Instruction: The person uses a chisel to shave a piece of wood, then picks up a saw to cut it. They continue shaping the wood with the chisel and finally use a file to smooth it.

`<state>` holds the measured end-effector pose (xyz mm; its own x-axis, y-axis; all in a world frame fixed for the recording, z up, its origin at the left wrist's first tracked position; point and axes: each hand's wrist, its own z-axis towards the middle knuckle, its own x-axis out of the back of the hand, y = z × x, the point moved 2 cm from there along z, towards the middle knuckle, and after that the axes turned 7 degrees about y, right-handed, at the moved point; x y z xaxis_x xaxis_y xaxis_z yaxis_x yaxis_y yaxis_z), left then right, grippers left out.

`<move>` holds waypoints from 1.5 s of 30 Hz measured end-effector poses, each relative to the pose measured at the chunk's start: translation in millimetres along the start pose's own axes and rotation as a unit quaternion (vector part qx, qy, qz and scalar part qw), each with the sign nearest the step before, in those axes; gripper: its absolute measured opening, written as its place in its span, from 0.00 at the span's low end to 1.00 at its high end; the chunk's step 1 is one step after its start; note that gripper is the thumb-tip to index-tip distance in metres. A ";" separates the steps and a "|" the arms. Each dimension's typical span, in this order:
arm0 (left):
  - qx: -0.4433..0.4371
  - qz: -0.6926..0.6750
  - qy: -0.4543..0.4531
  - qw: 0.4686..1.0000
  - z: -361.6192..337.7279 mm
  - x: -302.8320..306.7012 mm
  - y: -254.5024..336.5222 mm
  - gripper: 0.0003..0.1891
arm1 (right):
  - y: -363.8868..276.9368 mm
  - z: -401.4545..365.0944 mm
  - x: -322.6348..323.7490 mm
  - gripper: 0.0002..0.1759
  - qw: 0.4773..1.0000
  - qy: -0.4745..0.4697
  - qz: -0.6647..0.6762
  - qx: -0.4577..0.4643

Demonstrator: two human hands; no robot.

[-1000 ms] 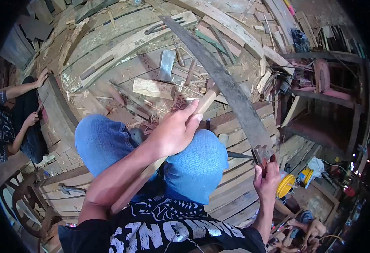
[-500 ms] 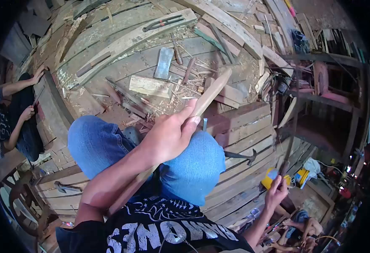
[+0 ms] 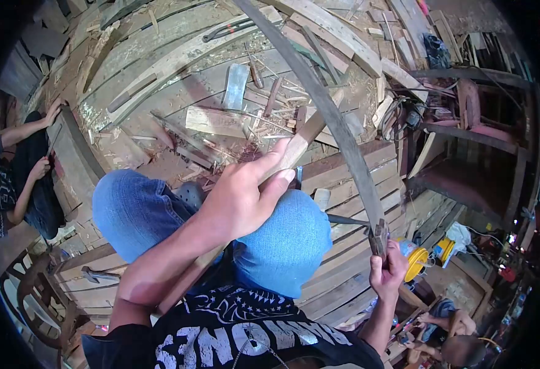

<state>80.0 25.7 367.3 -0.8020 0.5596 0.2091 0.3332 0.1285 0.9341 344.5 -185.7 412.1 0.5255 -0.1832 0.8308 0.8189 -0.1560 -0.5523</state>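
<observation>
My left hand [image 3: 245, 194] is wrapped round a long pale wooden piece [image 3: 304, 140] that runs from under my forearm up over my knees, thumb and forefinger along its sides. At the right, my right hand [image 3: 388, 269] grips the wooden handle [image 3: 380, 237] of a long, dark, flat blade-like tool [image 3: 319, 92]. The tool slants up and left, passing over the far end of the wooden piece; whether they touch I cannot tell. Below, a hammer [image 3: 350, 220] lies partly hidden behind the tool.
Ahead on the floor are pliers [image 3: 227, 29], a grey metal blade [image 3: 236, 86], a pale block [image 3: 216, 122] and wood shavings. Another person's hand [image 3: 40, 167] works at the left by a board [image 3: 79, 154]. A yellow bucket [image 3: 416, 264] and wooden shelf frame [image 3: 473, 132] stand right.
The dark tool in my right hand has swung left from near upright and now crosses the wooden piece. My right hand has moved slightly left. My left hand keeps its hold.
</observation>
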 end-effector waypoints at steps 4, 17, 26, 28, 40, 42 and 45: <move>0.005 0.005 -0.005 1.000 -0.8 3.2 5.9 0.26 | -2.4 5.5 0.5 0.21 1.000 0.016 0.004 0.006; -0.116 -0.020 0.072 0.990 -9.0 -5.2 -0.6 0.24 | 35.0 5.5 -4.4 0.11 0.978 0.089 -0.182 -0.048; -0.039 -0.027 0.039 0.998 -2.9 -4.5 -1.6 0.25 | 34.2 -11.5 -5.3 0.11 0.986 0.078 -0.065 -0.129; 0.026 -0.067 0.001 0.997 -0.6 -5.1 -2.8 0.25 | 20.7 -3.4 -9.4 0.14 0.996 0.082 0.020 -0.024; 0.108 -0.131 -0.055 0.984 0.5 -2.4 -0.8 0.25 | -1.0 19.9 10.4 0.22 0.998 0.020 -0.021 0.062; 0.073 -0.118 -0.034 0.990 -1.1 -4.6 -2.8 0.25 | -1.7 22.1 14.1 0.21 0.997 -0.004 -0.040 0.059; 0.043 -0.084 -0.035 0.995 -2.3 -5.5 -0.7 0.25 | 4.2 24.5 8.0 0.17 0.995 0.019 -0.089 0.048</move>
<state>83.1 20.6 366.1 -0.8149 0.5789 0.0293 0.2414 0.2930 0.9251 357.8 -164.1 418.1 0.3624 -0.1978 0.9108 0.9175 -0.0963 -0.3860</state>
